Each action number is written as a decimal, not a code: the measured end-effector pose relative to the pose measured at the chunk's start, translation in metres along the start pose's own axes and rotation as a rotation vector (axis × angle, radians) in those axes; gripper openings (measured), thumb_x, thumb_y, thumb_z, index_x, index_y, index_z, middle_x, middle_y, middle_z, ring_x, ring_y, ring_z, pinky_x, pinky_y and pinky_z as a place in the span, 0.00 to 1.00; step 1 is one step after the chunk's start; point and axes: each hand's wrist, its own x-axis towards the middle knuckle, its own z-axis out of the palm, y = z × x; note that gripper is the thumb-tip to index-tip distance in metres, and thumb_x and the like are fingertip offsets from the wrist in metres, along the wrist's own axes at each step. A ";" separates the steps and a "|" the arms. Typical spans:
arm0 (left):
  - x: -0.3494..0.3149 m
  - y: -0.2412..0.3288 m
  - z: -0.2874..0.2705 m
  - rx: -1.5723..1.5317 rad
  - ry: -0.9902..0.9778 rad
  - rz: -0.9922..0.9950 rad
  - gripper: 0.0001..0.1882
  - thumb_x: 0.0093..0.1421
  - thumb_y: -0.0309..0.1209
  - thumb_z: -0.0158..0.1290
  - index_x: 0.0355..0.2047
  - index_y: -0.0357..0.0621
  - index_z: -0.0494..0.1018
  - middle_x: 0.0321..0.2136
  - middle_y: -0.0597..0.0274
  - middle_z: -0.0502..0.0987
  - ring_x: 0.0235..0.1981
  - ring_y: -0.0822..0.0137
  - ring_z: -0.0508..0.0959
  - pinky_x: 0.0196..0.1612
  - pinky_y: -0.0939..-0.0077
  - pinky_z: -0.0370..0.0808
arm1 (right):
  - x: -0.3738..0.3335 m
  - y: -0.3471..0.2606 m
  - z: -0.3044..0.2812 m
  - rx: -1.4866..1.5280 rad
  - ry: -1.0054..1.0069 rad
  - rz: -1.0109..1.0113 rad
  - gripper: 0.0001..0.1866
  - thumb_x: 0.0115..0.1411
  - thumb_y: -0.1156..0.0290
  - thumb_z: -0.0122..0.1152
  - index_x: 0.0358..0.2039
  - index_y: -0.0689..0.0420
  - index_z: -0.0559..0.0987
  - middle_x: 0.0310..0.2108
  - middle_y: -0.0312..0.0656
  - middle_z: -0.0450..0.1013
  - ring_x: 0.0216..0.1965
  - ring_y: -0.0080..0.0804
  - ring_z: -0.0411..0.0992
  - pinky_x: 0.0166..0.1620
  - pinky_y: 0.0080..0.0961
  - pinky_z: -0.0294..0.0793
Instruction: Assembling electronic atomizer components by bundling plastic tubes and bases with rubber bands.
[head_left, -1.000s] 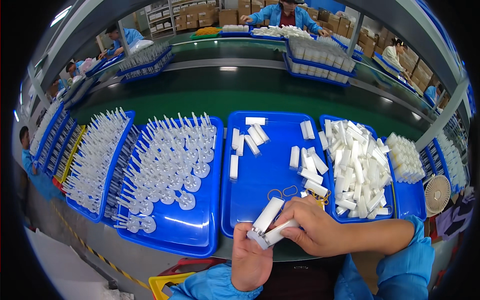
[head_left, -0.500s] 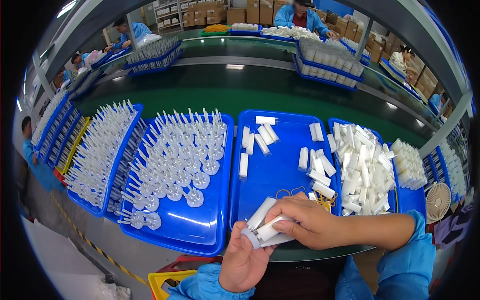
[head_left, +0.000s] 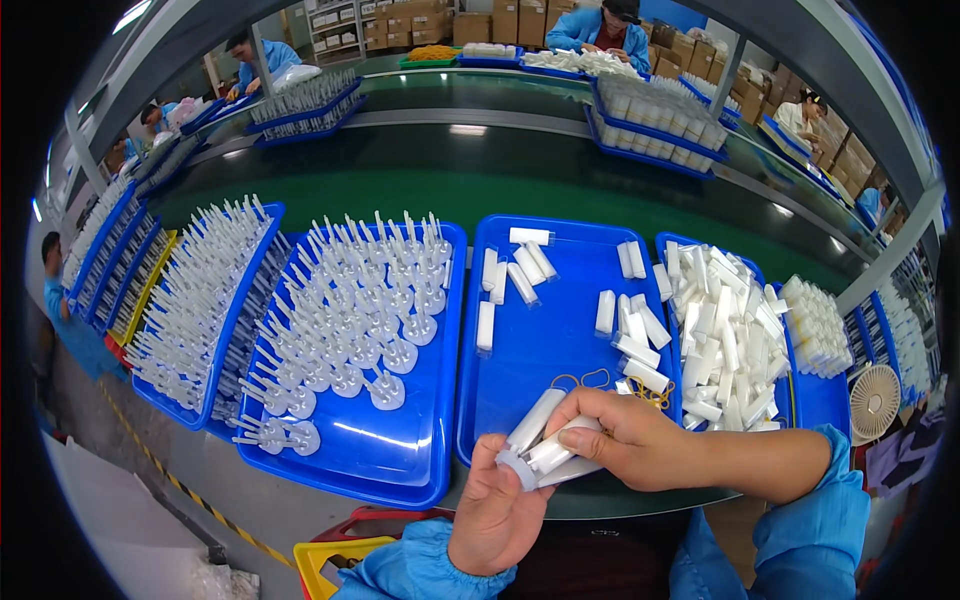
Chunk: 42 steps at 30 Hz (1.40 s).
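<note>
My left hand [head_left: 497,530] is closed around a pale round base [head_left: 515,470], tilted near the front edge of the middle tray. Several white tubes stand out from this base; one white tube [head_left: 535,420] leans at its upper side. The fingers and thumb of my right hand [head_left: 635,440] are closed on another white tube [head_left: 553,455], whose lower end meets the base. Fingers partly hide how the tubes join it. Just above my right hand lie tan rubber bands [head_left: 655,395] in the blue middle tray [head_left: 530,340], which also bears loose white tubes [head_left: 634,320].
Left of the middle tray, a blue tray [head_left: 390,465] bears rows of clear pronged bases [head_left: 385,390]. A heap of white tubes [head_left: 725,335] fills the right tray. Beyond runs a green conveyor belt [head_left: 430,180]. A small fan [head_left: 876,400] stands far right. People work across the belt.
My hands have shifted slightly up and right with the base and tubes, still gripping them. Across the belt, a person's head and arms have moved.
</note>
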 end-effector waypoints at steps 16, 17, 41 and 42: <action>-0.001 -0.009 -0.010 0.101 -0.074 0.055 0.14 0.56 0.36 0.53 0.39 0.49 0.62 0.45 0.59 0.68 0.50 0.60 0.68 0.52 0.58 0.65 | -0.008 0.026 0.005 -0.214 0.169 -0.281 0.13 0.58 0.67 0.53 0.40 0.57 0.65 0.30 0.46 0.65 0.33 0.42 0.60 0.39 0.34 0.59; -0.002 -0.009 -0.009 0.104 -0.085 0.076 0.15 0.55 0.36 0.54 0.38 0.49 0.62 0.45 0.59 0.68 0.50 0.60 0.68 0.52 0.59 0.65 | -0.009 0.028 0.007 -0.221 0.186 -0.309 0.13 0.57 0.67 0.53 0.40 0.58 0.65 0.30 0.46 0.65 0.32 0.42 0.60 0.38 0.34 0.59; -0.021 0.017 -0.008 1.104 -0.077 0.590 0.08 0.45 0.20 0.59 0.28 0.36 0.74 0.30 0.55 0.74 0.41 0.57 0.70 0.43 0.66 0.67 | 0.124 0.049 -0.032 -1.298 -0.099 -0.403 0.09 0.52 0.74 0.49 0.35 0.59 0.71 0.32 0.46 0.71 0.34 0.41 0.72 0.36 0.33 0.73; -0.021 0.017 -0.007 1.111 -0.079 0.592 0.08 0.45 0.20 0.59 0.28 0.36 0.74 0.30 0.55 0.74 0.40 0.58 0.70 0.44 0.66 0.67 | 0.118 0.047 -0.033 -1.293 -0.114 -0.311 0.10 0.51 0.74 0.50 0.36 0.59 0.70 0.32 0.47 0.71 0.33 0.41 0.72 0.36 0.33 0.73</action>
